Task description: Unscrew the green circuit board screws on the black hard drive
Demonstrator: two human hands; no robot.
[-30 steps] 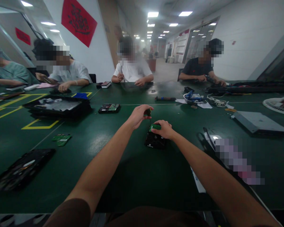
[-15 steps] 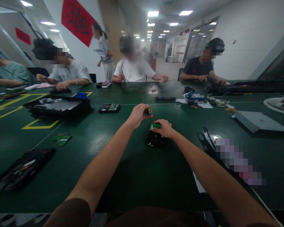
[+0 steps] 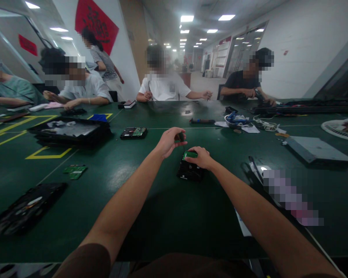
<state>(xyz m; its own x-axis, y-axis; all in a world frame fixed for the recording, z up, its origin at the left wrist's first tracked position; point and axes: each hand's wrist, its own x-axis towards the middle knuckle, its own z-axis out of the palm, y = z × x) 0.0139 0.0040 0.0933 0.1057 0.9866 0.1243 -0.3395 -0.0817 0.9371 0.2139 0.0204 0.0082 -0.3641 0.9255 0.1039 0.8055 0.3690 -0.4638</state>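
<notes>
My left hand [image 3: 171,141] is closed around the dark handle of a screwdriver [image 3: 181,136]. Its thin shaft points down at the far edge of a hard drive [image 3: 189,170], a black block lying on the green table. Across the drive's top rests my right hand [image 3: 201,156], its fingers gripping the drive from the side. A green circuit board [image 3: 190,154] shows on the drive beside those fingers. The screwdriver's tip is too small to make out.
Left of my arms lie a loose green circuit board [image 3: 75,171], a black device casing [image 3: 27,206] and a black tray [image 3: 71,129]. Another drive [image 3: 133,133] sits farther back. On the right are a flat metal box [image 3: 320,148] and a small bowl [image 3: 237,119]. Several people sit across the table.
The screwdriver handle has turned in my left hand: its yellow marking no longer shows. Both hands and the drive stay in place. A standing person in the background has moved left.
</notes>
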